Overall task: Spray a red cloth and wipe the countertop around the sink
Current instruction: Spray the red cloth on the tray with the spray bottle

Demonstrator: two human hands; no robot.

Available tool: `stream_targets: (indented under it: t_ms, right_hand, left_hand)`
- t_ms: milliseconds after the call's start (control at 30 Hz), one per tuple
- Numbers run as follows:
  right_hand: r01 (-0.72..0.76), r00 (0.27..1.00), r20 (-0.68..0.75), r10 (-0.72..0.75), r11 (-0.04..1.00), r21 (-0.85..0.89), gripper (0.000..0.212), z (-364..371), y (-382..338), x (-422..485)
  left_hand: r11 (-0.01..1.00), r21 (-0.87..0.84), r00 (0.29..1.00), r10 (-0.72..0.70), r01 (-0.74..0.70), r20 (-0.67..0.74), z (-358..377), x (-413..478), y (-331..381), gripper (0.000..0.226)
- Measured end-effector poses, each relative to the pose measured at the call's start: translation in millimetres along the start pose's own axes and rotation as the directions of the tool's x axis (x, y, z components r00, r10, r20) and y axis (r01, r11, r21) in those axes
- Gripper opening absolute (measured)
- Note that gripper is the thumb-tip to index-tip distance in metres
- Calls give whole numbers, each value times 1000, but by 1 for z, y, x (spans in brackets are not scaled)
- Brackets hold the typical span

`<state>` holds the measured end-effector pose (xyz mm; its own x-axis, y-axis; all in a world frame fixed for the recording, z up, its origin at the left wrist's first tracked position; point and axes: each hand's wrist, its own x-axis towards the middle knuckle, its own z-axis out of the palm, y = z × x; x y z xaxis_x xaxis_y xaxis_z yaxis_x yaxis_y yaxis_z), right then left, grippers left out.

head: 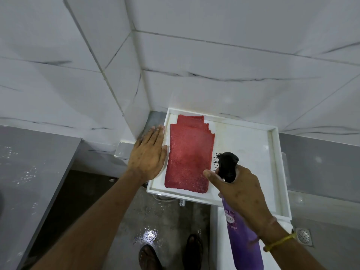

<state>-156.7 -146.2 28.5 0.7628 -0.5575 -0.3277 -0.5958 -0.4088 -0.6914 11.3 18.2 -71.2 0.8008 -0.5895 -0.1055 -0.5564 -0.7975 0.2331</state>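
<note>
A folded red cloth (190, 152) lies flat on the left part of a white rimmed countertop (272, 152) set in a tiled corner. My left hand (149, 152) rests flat with fingers together on the countertop's left rim, just beside the cloth. My right hand (241, 191) grips a purple spray bottle (243, 242) by its neck. The bottle's black trigger head (228, 166) points toward the cloth's right edge, a short way above the surface. The sink itself is not in view.
White marble-look tiled walls (214, 55) close in behind and to the left. A grey ledge (29, 162) stands at left. Below is a wet grey floor (148, 234) with my sandalled feet (169, 252). A metal floor drain (303, 235) sits at right.
</note>
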Motion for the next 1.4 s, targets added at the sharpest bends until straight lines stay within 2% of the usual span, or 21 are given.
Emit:
stream_targets:
  t_ms: [133,233,367,467,567,667,767,900,1033,1100,1167,1233,1333,1400]
  right_hand:
    - [3,999,34,-2,1000,-28,66,2,1,0]
    - [-31,999,30,33,998,-49,53,4,4,-2]
    - [9,996,87,4,988,-157,49,11,6,-12]
    - [11,998,70,3,980,-197,45,15,8,-20]
    - [8,1000,28,-4,991,-133,45,12,7,-21]
    - [65,996,-53,-69,995,-69,53,2,5,-17]
    - [62,994,-82,-69,994,-93,59,-6,2,-12]
    - [66,994,-85,-75,993,-97,55,-9,3,-10]
    - [108,987,-120,-104,994,33,62,-20,-1,-12]
    - [196,968,-184,-169,970,144,52,-34,-9,-11]
    - [309,928,-292,-232,917,253,33,-53,-17,-6]
    - [409,870,-422,-254,851,330,21,-74,-25,7]
    - [512,780,-575,-247,781,358,14,-96,-30,39]
    - [536,735,-640,-226,772,343,10,-98,-27,65]
  left_hand:
    - [1000,-2,1000,-2,2,9,0,0,0,69]
    - [1000,2,1000,1,-1,6,-1,0,1,68]
    - [1000,11,1000,-5,4,13,-1,0,0,69]
    - [1000,8,1000,-4,4,16,0,0,0,68]
    - [1000,9,1000,-2,2,7,2,0,-1,65]
    - [1000,-15,1000,-3,3,-10,2,0,-1,66]
    - [1000,-19,1000,1,-1,-7,3,0,-1,67]
    - [1000,-13,1000,5,-6,-23,5,1,-3,66]
    - [1000,-20,1000,5,-5,-30,3,0,-1,66]
    - [1000,-27,999,-4,2,-49,-2,-2,0,66]
    - [1000,5,996,14,-14,-89,-8,-5,4,63]
    - [993,60,985,109,-101,-136,-16,-6,12,53]
    - [944,182,940,305,-277,-155,-20,-10,24,43]
    - [943,164,942,310,-289,-127,-23,-10,31,37]
